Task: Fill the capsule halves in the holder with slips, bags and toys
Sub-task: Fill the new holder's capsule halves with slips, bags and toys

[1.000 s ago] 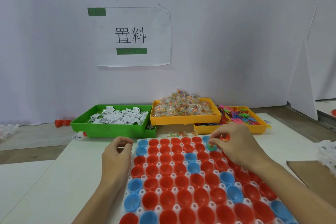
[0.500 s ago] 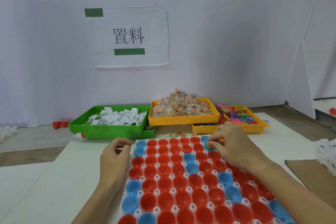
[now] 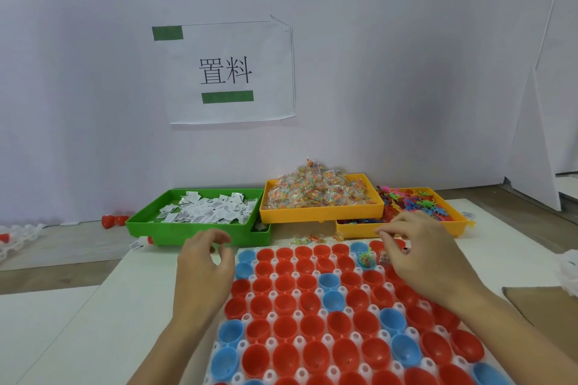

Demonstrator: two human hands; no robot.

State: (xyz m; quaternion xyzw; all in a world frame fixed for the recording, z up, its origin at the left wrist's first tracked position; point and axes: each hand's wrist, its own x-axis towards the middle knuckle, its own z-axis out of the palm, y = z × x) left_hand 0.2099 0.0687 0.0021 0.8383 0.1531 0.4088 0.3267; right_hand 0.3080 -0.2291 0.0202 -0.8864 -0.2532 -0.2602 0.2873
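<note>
While the right hand [image 3: 428, 256] hovers over the far right corner of the white capsule holder [image 3: 328, 337], its thumb and forefinger meet in a pinch; whether anything small sits between those fingertips cannot be told. Just beside them a blue capsule half [image 3: 366, 260] already holds a bright toy, and a neighbouring red half [image 3: 384, 256] shows a small packet. Fingers of the left hand [image 3: 205, 262] hang loosely curled and hold nothing, poised at the holder's far left corner beside the green tray of slips [image 3: 203, 212]. Most red and blue halves look unfilled. Behind stand an orange tray of bead bags [image 3: 319, 197] and a yellow tray of toys [image 3: 419, 206]. Good practice, one judges, is to work row by row, dropping each piece squarely into its cup while steadying the holder.
</note>
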